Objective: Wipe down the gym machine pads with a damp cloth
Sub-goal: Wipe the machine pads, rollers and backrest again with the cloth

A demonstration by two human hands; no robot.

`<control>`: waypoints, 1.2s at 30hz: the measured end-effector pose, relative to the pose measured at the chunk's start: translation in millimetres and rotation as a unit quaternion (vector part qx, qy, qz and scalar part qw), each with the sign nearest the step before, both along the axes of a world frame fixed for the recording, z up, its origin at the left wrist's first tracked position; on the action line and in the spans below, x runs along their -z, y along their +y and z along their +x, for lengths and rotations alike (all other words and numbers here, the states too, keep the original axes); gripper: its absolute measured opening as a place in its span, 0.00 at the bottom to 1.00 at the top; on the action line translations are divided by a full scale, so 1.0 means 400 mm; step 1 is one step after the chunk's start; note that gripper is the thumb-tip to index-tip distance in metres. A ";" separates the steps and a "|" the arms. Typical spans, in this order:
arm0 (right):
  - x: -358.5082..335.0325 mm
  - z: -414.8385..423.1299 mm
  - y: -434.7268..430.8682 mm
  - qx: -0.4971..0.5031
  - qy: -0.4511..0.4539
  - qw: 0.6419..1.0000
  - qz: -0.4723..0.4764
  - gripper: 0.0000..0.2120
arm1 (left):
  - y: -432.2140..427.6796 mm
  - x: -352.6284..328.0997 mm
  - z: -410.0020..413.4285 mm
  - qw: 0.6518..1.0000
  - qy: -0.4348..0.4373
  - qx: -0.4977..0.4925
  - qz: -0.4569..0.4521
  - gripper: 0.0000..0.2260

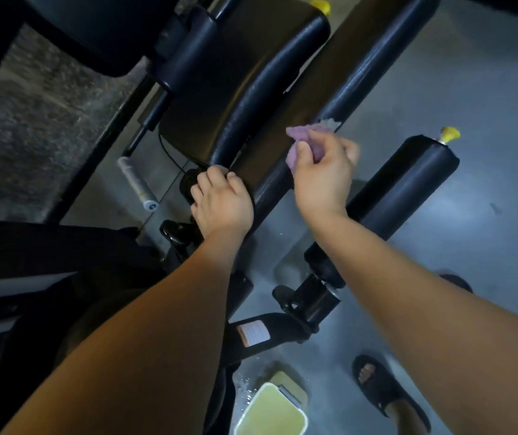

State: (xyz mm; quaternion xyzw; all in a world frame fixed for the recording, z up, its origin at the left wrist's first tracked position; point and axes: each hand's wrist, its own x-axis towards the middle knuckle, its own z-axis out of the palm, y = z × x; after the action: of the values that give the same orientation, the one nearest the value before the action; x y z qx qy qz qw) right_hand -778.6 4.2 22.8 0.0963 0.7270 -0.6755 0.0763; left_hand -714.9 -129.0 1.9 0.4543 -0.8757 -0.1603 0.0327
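Down on the grey floor, which shines with a wet-looking gloss, a pale container of yellowish liquid sits at the bottom edge of view, with water droplets spattered on the floor just beside it, toward the black machine base. On the far side of that container a foot in a dark sandal stands flat on the floor, and well beyond the container, past the base, a white roll lies on the floor beside the frame.

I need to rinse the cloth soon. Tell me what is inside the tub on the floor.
The tub holds cloudy yellowish water. Its surface shows nothing floating; the bottom cannot be seen, and the frame cuts off its near edge.
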 end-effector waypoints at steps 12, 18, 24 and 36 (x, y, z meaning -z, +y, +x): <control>0.063 0.123 -0.030 -0.102 -0.189 0.977 0.007 0.11 | 0.012 0.026 0.000 0.998 0.025 0.008 -0.061 0.14; 0.030 -0.106 0.033 0.010 -0.204 0.973 -0.112 0.10 | 0.010 0.028 -0.006 0.997 0.007 0.006 -0.070 0.13; 0.078 -0.182 0.011 0.052 -0.104 0.993 -0.038 0.12 | 0.009 0.022 -0.011 0.998 0.004 0.001 -0.062 0.10; 0.058 -0.110 0.006 -0.385 0.303 0.786 0.378 0.30 | -0.005 -0.018 -0.009 0.998 -0.053 0.011 0.011 0.11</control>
State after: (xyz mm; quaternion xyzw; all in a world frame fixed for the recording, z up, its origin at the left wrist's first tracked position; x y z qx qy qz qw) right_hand -822.6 6.4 -0.2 -0.3794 0.8870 -0.2557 0.0634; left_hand -718.5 -130.8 8.9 0.4528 -0.8794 -0.1457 -0.0200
